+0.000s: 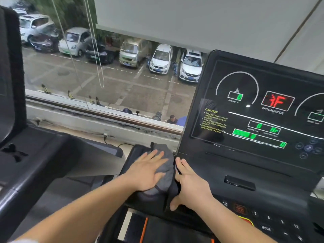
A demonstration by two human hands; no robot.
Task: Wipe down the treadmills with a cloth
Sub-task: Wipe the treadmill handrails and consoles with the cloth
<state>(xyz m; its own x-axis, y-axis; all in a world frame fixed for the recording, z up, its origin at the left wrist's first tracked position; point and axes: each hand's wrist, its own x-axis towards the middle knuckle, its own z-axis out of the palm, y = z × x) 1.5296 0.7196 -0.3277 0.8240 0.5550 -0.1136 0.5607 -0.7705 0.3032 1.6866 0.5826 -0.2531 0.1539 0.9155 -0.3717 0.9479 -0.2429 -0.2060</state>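
A grey cloth (167,165) lies on the left side tray of the black treadmill console (245,172). My left hand (146,171) lies flat on the cloth with straight fingers, pressing it onto the tray. My right hand (190,185) rests beside it on the console's left part, fingers straight and pointing forward, thumb spread toward the cloth's near edge. The console's display (259,109) is lit with green and red figures.
A second treadmill (43,163) stands to the left, its dark console at the frame's left edge. A window (112,71) ahead shows a car park below, with blind cords hanging. Number and mode buttons (266,223) sit at the console's near right.
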